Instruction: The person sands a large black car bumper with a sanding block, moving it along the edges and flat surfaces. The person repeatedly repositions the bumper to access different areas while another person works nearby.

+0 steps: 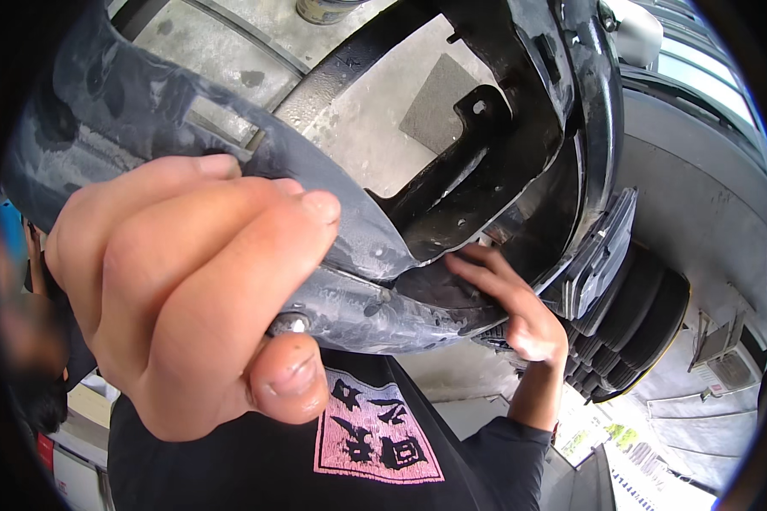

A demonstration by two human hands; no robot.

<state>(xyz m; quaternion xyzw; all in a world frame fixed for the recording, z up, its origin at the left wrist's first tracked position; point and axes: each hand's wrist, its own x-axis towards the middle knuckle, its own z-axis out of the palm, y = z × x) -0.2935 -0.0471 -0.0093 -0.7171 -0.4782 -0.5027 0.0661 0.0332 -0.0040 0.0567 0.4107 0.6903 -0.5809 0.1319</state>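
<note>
A large curved plastic car bumper (383, 247) fills the upper view, dusty grey on its near part and glossy black beyond, with open cut-outs. My left hand (196, 281) is large in the foreground, fingers curled over the grey near part, thumb below beside a small round metal fitting (291, 322). My right hand (509, 298) reaches to the bumper's inner recess at centre right, its fingers stretched out and slightly apart, touching the dark inner surface (430, 285). Where the fingertips rest is partly shadowed.
A concrete floor (192, 38) shows through and beyond the bumper, with a dark square (439, 94) on it and a bucket (324, 8). Several black tyres (639, 315) stand at right, near a wall-side metal unit (731, 358). Another person (38, 341) is at far left.
</note>
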